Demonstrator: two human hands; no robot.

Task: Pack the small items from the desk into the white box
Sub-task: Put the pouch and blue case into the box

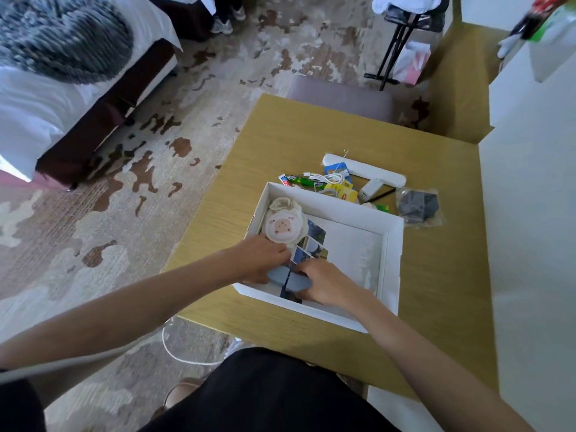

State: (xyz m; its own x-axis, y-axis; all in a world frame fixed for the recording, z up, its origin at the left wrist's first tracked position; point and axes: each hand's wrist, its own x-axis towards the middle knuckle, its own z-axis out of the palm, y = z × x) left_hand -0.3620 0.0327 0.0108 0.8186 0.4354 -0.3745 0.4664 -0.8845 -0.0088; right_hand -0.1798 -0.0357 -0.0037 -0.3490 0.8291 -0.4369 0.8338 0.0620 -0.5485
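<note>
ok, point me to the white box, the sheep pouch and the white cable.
white box [393, 244], head view, right wall.
sheep pouch [282, 227], head view, on the printed face.
white cable [324, 177], head view, on the coiled middle.

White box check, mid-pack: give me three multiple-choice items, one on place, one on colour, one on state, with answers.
1. Where in the white box does the round plush pouch lie?
A. far left corner
B. near right corner
C. outside it

2. What colour is the object under both hands?
A. red
B. grey-blue
C. yellow

3. What state is the box in?
A. lidded
B. open, partly filled
C. tipped over

Answers:
1 A, the pouch sits against the far left walls.
2 B, grey-blue shows between the left hand and right hand.
3 B, no lid covers it, and the bare white floor shows on the right.
</note>
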